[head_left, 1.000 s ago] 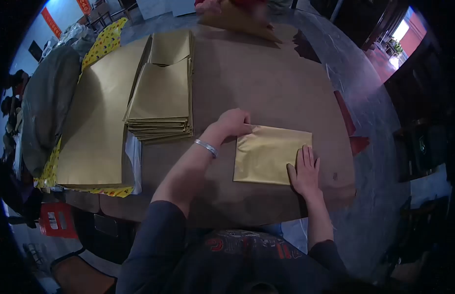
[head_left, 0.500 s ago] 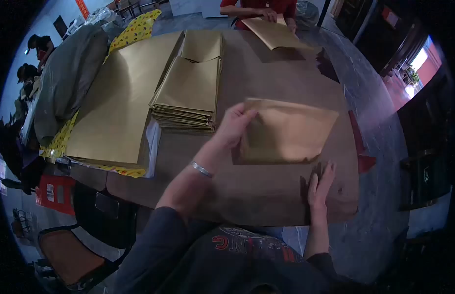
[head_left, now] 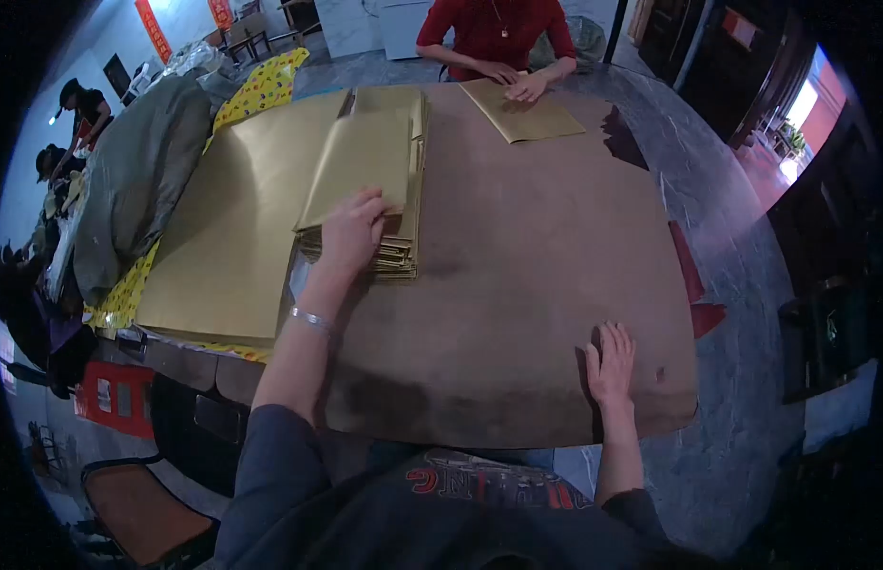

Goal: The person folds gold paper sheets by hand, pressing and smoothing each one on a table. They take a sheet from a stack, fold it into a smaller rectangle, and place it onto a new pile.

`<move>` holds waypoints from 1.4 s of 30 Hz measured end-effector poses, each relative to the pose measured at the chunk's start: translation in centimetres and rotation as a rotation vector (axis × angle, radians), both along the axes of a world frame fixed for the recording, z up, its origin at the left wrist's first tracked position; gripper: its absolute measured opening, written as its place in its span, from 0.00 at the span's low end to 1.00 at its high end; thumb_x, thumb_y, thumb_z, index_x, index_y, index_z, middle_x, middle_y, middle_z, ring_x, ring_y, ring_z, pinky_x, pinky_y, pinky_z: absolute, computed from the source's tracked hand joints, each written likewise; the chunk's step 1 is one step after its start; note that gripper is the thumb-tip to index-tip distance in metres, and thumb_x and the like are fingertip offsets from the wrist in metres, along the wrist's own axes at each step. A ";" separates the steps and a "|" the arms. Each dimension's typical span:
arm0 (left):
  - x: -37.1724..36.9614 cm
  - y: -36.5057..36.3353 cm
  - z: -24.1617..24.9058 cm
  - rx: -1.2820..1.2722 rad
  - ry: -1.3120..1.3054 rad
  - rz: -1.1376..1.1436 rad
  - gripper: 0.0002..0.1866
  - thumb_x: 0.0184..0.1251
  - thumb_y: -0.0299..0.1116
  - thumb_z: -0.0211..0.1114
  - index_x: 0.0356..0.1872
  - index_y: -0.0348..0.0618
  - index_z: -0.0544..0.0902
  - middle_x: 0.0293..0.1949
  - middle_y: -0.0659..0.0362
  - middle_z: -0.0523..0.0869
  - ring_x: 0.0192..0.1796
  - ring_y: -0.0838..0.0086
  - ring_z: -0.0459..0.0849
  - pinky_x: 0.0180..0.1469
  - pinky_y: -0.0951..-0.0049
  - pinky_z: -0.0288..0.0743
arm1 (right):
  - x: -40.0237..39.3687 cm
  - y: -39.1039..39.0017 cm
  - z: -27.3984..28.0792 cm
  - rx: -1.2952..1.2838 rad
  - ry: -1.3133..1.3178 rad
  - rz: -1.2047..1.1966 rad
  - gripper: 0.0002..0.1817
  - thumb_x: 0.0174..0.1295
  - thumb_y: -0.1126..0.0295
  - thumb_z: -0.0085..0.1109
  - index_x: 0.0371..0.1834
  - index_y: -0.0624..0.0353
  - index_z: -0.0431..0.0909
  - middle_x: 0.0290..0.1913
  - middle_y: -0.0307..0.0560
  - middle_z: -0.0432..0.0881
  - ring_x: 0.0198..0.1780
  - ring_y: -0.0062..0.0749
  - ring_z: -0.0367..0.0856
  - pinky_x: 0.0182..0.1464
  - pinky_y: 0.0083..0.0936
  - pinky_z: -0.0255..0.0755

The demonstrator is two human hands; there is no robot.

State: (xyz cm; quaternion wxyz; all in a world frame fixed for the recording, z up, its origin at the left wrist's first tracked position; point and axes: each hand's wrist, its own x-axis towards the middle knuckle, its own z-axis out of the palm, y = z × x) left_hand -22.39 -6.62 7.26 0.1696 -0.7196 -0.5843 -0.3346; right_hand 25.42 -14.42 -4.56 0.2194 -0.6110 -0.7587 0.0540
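My left hand (head_left: 351, 233) grips the near edge of a folded gold sheet (head_left: 361, 161) that lies on top of a stack of folded gold sheets (head_left: 403, 255). The stack stands at the left side of a brown board (head_left: 537, 247) that covers the table. My right hand (head_left: 611, 361) rests flat on the board near its front right corner, fingers spread, holding nothing.
A pile of large unfolded gold sheets (head_left: 232, 218) lies left of the stack. Across the table a person in red (head_left: 494, 28) presses both hands on another gold sheet (head_left: 532, 119). A grey bundle (head_left: 137, 171) lies far left. The grey table edge (head_left: 736, 285) curves on the right.
My left hand lifted the folded gold sheet from the board in front of me and carried it left onto the stack. My right hand let go of it and stayed on the board.
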 end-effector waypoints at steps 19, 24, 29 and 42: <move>0.8 -1.1 -3.8 -0.040 0.044 -0.045 0.07 0.60 0.32 0.68 0.39 0.46 0.86 0.45 0.60 0.87 0.47 0.64 0.85 0.51 0.62 0.77 | -0.9 0.3 1.2 -0.047 -0.087 0.017 0.26 0.69 0.56 0.53 0.65 0.59 0.71 0.71 0.54 0.66 0.76 0.53 0.56 0.76 0.57 0.45; 0.5 -2.0 -2.2 -0.188 0.042 -0.094 0.17 0.56 0.44 0.72 0.41 0.45 0.86 0.48 0.56 0.86 0.50 0.61 0.84 0.55 0.61 0.76 | -4.5 1.5 2.4 -0.090 -0.109 0.126 0.27 0.67 0.55 0.55 0.64 0.59 0.72 0.70 0.55 0.67 0.75 0.54 0.56 0.75 0.58 0.47; -2.3 -1.6 0.2 -0.199 -0.083 -0.154 0.14 0.61 0.39 0.69 0.43 0.41 0.85 0.48 0.52 0.86 0.51 0.56 0.83 0.53 0.57 0.77 | -9.2 4.7 3.5 -0.171 -0.149 0.298 0.28 0.69 0.51 0.53 0.65 0.59 0.71 0.70 0.56 0.66 0.77 0.52 0.53 0.76 0.57 0.44; -11.1 7.8 -0.1 -0.567 0.323 0.155 0.26 0.69 0.43 0.55 0.67 0.49 0.72 0.73 0.57 0.67 0.76 0.62 0.62 0.68 0.38 0.61 | -41.4 20.8 11.1 0.241 0.064 0.744 0.34 0.71 0.53 0.48 0.69 0.72 0.62 0.71 0.69 0.63 0.75 0.60 0.56 0.77 0.43 0.51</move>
